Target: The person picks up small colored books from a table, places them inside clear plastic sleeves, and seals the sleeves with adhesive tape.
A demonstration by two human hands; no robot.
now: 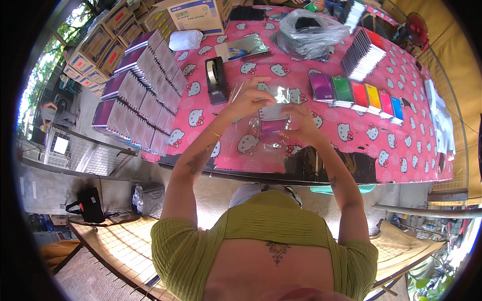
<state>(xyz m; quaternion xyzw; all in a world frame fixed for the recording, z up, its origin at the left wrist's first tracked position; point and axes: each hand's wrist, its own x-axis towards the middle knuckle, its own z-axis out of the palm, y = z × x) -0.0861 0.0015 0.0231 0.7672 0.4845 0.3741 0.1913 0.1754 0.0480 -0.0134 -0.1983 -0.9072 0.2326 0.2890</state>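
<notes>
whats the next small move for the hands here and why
Probably smooth the clear plastic closer around the small purple notebook: the left hand and right hand are both beside it, and the plastic appears to spread loosely past its edges.

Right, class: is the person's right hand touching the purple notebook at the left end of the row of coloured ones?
Apart. The head view shows pink tablecloth between the right hand and that purple notebook.
</notes>
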